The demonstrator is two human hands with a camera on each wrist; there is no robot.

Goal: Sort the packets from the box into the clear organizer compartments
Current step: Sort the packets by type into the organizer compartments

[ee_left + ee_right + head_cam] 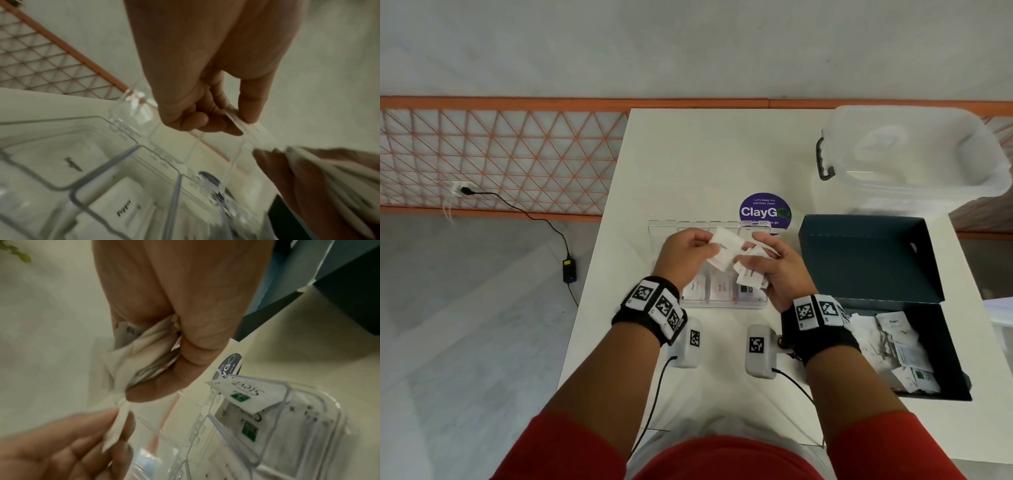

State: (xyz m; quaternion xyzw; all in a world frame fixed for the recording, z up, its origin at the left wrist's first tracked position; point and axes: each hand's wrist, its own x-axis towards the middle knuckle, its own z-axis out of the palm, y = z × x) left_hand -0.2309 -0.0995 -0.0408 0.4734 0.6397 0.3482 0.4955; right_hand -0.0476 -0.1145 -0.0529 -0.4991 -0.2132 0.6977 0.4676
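Both hands hover over the clear organizer (pixel 690 301), whose near compartments hold white packets (pixel 720 291). My left hand (pixel 709 245) pinches one white packet (pixel 726 248) between thumb and fingers; in the left wrist view that packet (pixel 261 134) shows edge-on at my left hand (pixel 240 125). My right hand (pixel 753 262) grips a bunch of several packets (pixel 750 277), seen crumpled in its palm (pixel 148 352) in the right wrist view. The left hand's packet touches that bunch. The dark box (pixel 941 356) at the right holds more loose packets (pixel 897 346).
The box's open lid (pixel 866 257) stands behind it. A translucent lidded bin (pixel 914 154) sits at the table's far right, and a purple ClayGo sticker (pixel 763 210) lies behind the organizer. A Stevia packet (pixel 246 394) leans out of the organizer's rightmost compartment. The table's left edge (pixel 592 274) is close.
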